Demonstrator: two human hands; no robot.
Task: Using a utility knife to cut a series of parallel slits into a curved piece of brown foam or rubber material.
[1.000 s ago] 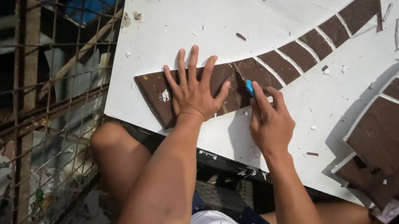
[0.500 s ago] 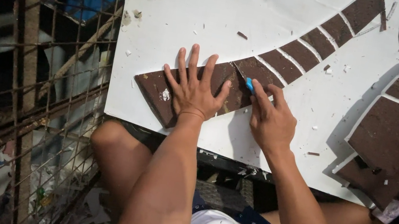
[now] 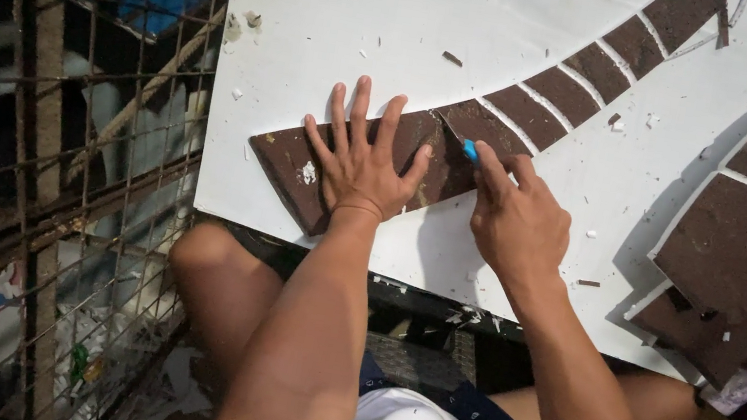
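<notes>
A rusty wire mesh grid point(image 3: 47, 188) fills the left of the frame. My left hand point(image 3: 361, 163) lies flat at centre, fingers spread, pressing down the dark brown curved strip point(image 3: 285, 166) on the white foam board point(image 3: 374, 20). Just right of it, my right hand point(image 3: 517, 218) pinches a small blue-handled cutter point(image 3: 470, 150) against that strip. Larger brown wedge-shaped panels point(image 3: 739, 238) sit at the right edge.
</notes>
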